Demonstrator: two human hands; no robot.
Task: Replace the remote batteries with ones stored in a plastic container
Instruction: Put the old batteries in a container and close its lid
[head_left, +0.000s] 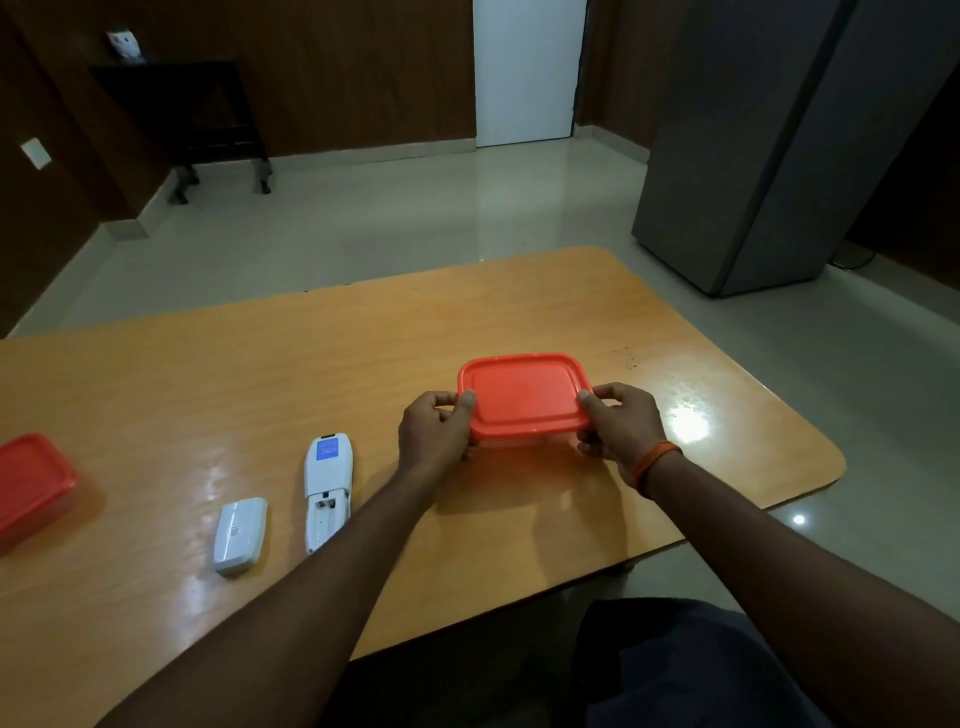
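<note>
A plastic container with a red lid (524, 397) sits on the wooden table (363, 364), right of centre. My left hand (436, 434) grips its left side, thumb on the lid's edge. My right hand (618, 423) grips its right side the same way. The lid is on, so the contents are hidden. A white remote (327, 491) lies face down to the left, with its battery bay uncovered. Whether batteries are in the bay is unclear. Its white battery cover (240, 535) lies apart, further left.
A second red-lidded container (31, 480) stands at the table's left edge, partly cut off. Beyond the table are a tiled floor, a grey cabinet (769, 156) at the right, and a dark stand (192, 114) at the back left.
</note>
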